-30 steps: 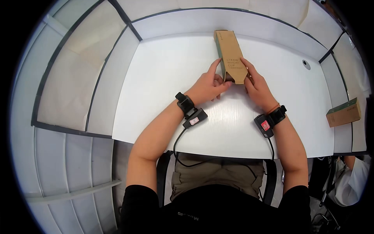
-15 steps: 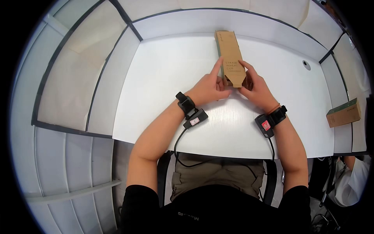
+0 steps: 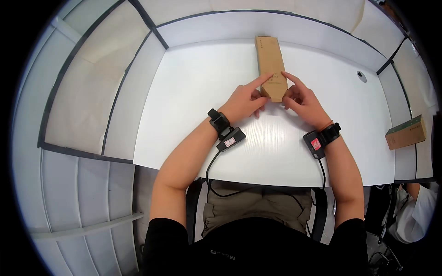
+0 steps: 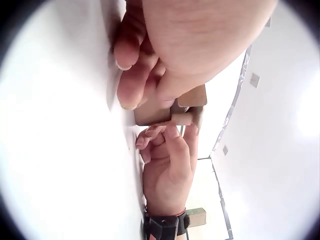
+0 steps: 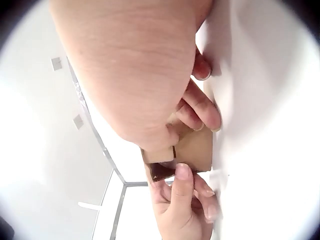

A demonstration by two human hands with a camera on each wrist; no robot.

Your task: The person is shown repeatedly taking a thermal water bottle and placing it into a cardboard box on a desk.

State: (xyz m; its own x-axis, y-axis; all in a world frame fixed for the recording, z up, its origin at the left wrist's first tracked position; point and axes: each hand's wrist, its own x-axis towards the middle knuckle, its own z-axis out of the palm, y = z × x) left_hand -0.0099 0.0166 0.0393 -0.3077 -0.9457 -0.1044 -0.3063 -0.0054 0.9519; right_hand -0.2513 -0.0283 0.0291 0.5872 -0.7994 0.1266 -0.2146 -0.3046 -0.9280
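Observation:
A long brown cardboard box, printed with "STRAW WHEAT CUP", lies lengthwise on the white table, its near end toward me. My left hand holds the left side of that end, index finger across the printed top and thumb at the end flaps. From the other side, my right hand grips the near right corner, index finger along the top edge and thumb low by the flap. The wrist views show the end flaps partly folded, with a dark gap between them. Fingertips of both hands cover part of this end.
A second brown and green box stands at the table's right edge by the partition. Low white partitions enclose the back and sides. A round cable hole sits at the back right. Black cables run from the wrist cameras.
The box's near end has swung a little left, and its protruding end flap looks shorter from above. My left index finger has moved from the side onto the top.

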